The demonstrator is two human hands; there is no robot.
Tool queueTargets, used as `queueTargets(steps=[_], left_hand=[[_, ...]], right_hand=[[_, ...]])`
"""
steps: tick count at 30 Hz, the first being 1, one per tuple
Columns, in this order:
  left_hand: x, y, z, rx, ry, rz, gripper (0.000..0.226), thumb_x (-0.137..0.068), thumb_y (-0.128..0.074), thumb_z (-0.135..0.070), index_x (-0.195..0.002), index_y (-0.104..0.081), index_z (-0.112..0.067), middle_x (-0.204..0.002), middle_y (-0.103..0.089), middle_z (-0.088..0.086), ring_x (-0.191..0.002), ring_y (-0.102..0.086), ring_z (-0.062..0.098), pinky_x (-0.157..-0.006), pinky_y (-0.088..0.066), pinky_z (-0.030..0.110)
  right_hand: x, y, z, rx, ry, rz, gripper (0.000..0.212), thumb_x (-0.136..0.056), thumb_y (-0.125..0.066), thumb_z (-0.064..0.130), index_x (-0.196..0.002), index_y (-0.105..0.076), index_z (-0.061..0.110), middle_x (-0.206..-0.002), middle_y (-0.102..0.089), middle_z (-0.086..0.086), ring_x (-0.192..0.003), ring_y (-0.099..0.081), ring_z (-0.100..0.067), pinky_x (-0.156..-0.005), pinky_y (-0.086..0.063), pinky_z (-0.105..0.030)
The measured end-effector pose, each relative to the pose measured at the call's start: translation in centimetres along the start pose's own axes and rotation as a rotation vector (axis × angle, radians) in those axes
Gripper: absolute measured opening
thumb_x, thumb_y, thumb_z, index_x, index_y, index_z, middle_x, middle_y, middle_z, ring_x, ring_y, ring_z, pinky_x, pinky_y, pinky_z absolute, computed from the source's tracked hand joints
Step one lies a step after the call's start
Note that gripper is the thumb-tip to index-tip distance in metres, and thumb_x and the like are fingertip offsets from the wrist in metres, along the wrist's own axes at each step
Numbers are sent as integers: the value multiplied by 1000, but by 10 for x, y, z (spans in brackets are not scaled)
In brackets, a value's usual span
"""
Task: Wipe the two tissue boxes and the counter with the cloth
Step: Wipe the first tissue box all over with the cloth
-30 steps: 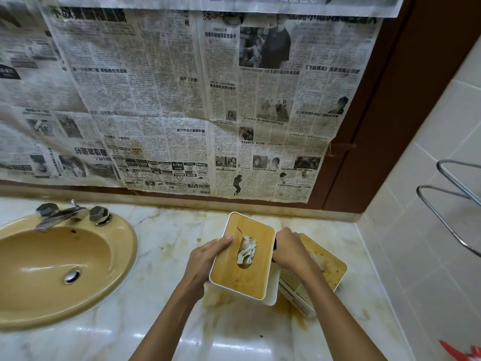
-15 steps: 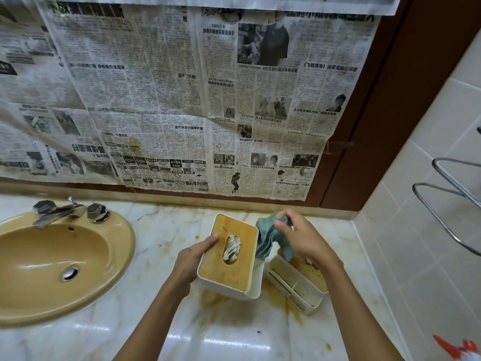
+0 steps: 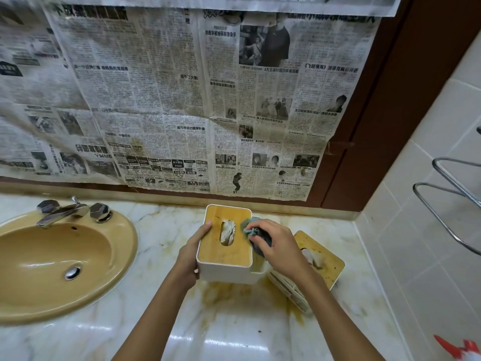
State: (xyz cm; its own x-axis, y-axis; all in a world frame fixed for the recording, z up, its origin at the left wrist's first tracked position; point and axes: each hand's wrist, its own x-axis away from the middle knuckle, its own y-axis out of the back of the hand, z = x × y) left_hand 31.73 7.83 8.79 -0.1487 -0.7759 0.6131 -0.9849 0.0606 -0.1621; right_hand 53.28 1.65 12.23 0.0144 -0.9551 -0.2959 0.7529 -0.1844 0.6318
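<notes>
The first tissue box [image 3: 225, 252] is gripped at its side by the left hand [image 3: 192, 254], and its wooden lid is being rubbed with the cloth [image 3: 251, 227], which is squeezed in the right hand [image 3: 276, 246]. The second tissue box [image 3: 322, 259], just beside it, and the stained counter [image 3: 234, 324] seem not yet wiped.

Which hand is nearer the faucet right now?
Left. The left hand grips the left side of the held tissue box, to the right of the faucet. The right hand holds the cloth on that box's lid, farther right.
</notes>
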Motion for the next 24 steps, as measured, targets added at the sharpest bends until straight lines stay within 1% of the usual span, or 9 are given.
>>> queueTargets(steps=[3,5,7,10,13,15,16,20,24], left_hand=[[-3,7,-1,37,21,4,84,-51,-76,-84,-119,-75,-35,-112,-80,0,-115,-70,27,-89,-51,41],[-3,12,-4,63,27,31,84,-53,-78,-82,-123,-74,-37,-119,-78,2,-122,-67,30,-100,-49,46],[-3,16,-8,95,33,82,80,-58,-79,-77,-126,-74,-36,-125,-75,3,-124,-66,32,-105,-45,50],[-2,18,-12,168,53,155,73,-65,-78,-73,-126,-74,-33,-127,-73,6,-112,-67,33,-97,-45,49],[-1,15,-17,267,66,215,59,-80,-68,-69,-122,-77,-29,-118,-75,7,-96,-72,31,-86,-52,42],[1,12,-20,314,72,233,54,-84,-64,-68,-116,-79,-28,-112,-76,8,-89,-74,30,-79,-54,40],[2,11,-22,324,71,231,53,-84,-63,-68,-115,-80,-28,-111,-76,8,-87,-74,30,-79,-54,40],[3,8,-23,325,73,199,53,-82,-64,-70,-108,-82,-27,-108,-77,9,-86,-74,31,-79,-54,40],[4,6,-24,303,89,183,57,-80,-63,-72,-110,-81,-27,-110,-76,9,-86,-74,31,-77,-55,39]], right_hand=[[2,8,5,-167,-99,-90,20,-98,-61,15,-109,-67,30,-107,-67,18,-99,-63,0,-85,-50,-14],[0,11,4,-313,-282,-277,24,-102,-53,18,-112,-61,37,-108,-63,18,-95,-67,-11,-77,-62,-32],[-5,14,3,-390,-486,-493,30,-104,-43,17,-108,-62,40,-104,-63,13,-83,-68,-25,-67,-62,-46],[-6,14,3,-332,-764,-621,29,-101,-40,23,-87,-64,33,-93,-66,-1,-72,-63,-24,-65,-58,-41],[-1,2,-9,-360,-904,-244,30,-94,-52,52,-86,-70,28,-103,-69,-6,-90,-67,-28,-88,-57,-53],[3,-2,-12,-567,-1004,-5,63,-76,-61,78,-94,-77,21,-108,-72,-13,-101,-69,-35,-96,-53,-52],[5,-1,-9,-678,-1034,62,74,-70,-64,82,-99,-77,15,-106,-75,-17,-103,-70,-39,-97,-54,-51],[11,-3,-4,-885,-977,171,62,-79,-69,65,-108,-77,10,-105,-76,-20,-104,-72,-36,-95,-56,-45],[9,-9,-1,-936,-903,148,59,-70,-81,51,-112,-75,10,-107,-76,-20,-96,-71,-33,-94,-56,-43]])
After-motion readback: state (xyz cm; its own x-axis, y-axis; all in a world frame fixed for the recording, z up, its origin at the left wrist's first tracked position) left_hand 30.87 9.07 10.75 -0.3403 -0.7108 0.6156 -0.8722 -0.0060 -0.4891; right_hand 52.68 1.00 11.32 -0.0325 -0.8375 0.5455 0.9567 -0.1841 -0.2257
